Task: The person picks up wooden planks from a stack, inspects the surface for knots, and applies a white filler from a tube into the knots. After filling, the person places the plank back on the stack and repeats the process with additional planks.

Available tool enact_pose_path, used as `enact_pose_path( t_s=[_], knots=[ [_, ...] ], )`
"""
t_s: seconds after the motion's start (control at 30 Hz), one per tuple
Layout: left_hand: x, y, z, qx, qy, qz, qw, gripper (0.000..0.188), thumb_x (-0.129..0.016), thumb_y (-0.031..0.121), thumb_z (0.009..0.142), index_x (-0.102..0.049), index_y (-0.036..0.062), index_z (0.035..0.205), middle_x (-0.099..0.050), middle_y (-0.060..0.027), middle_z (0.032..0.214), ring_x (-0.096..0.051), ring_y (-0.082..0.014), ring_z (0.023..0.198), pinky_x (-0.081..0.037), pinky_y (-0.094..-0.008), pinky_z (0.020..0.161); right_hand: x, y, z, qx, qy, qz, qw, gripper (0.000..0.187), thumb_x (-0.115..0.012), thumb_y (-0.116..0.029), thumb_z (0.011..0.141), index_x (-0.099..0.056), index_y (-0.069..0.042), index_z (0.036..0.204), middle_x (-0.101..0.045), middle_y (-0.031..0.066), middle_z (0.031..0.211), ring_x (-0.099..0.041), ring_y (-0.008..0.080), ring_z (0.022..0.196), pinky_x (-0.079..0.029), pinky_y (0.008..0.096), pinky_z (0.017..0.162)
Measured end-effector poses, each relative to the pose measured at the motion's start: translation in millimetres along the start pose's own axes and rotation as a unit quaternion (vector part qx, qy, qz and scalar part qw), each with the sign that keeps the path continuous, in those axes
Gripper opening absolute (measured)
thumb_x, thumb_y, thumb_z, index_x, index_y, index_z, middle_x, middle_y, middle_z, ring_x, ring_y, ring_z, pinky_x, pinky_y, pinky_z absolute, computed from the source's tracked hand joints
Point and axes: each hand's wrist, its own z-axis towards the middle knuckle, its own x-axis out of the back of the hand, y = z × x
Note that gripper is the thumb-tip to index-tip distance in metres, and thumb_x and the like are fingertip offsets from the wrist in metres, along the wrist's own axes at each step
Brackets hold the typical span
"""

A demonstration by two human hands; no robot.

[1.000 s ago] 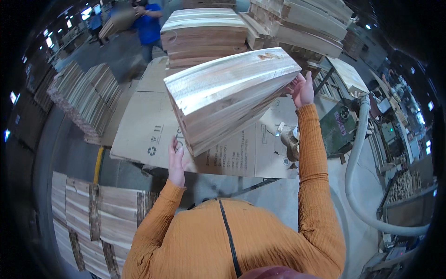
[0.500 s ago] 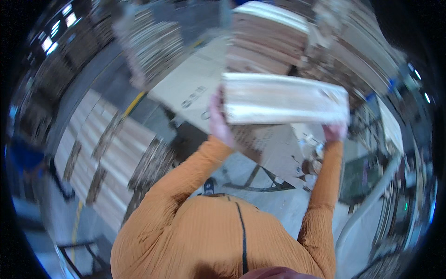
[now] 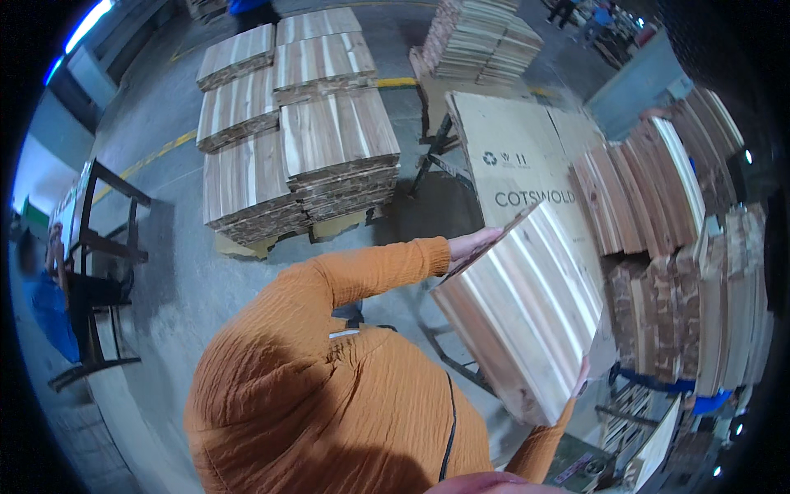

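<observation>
A striped wooden panel hangs tilted in front of my body, its broad face of pale and brown strips turned upward. My left hand is closed on its upper left edge, the fingertips partly hidden behind it. At the lower right edge, my right hand grips the panel from the side; most of that hand is covered by the wood. Beyond and partly beneath the panel lies a flat cardboard sheet with dark print, on a metal-legged stand.
Stacked wooden panels stand on the floor ahead to the left. Another panel stack rises at the right, beside the cardboard. Farther off is one more stack. A person in blue is at the far left near a dark frame.
My view and body have turned left, bringing the floor stacks ahead. The panel has swung from level to slanted, its broad face now showing; both hands keep hold of it.
</observation>
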Motion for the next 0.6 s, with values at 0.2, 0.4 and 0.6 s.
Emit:
enact_pose_path(
  t_s=[0.2,0.4,0.6],
  knots=[
    [32,12,-10,0.1,-0.021,0.098,0.99,0.052,-0.053,0.042,0.088,-0.054,0.004,0.123,-0.053,-0.0096,0.125,-0.054,-0.0179,0.108,-0.041,-0.0304,0.094,-12,59,0,0.149,0.143,-0.255,0.945,0.045,-0.04,-0.028,0.097,-0.046,0.005,0.127,-0.052,0.0105,0.122,-0.047,0.0202,0.114,-0.031,0.0318,0.104],
    [105,15,-49,-0.049,0.069,0.195,0.977,0.041,-0.056,0.031,0.088,-0.058,0.0015,0.116,-0.059,-0.0073,0.11,-0.054,-0.015,0.102,-0.042,-0.0294,0.09,-84,54,-1,0.129,0.095,-0.266,0.951,0.055,-0.047,-0.037,0.092,-0.046,0.007,0.126,-0.051,0.0127,0.121,-0.045,0.021,0.115,-0.03,0.0352,0.104],
    [207,47,-164,-0.089,0.153,0.044,0.983,0.038,-0.057,0.027,0.088,-0.057,0.0005,0.115,-0.06,-0.0084,0.109,-0.057,-0.0147,0.098,-0.045,-0.0286,0.089,-301,4,-2,-0.009,-0.104,-0.075,0.992,0.064,-0.054,-0.043,0.085,-0.045,0.005,0.126,-0.053,0.0185,0.117,-0.053,0.0242,0.107,-0.041,0.036,0.095]
  ],
)
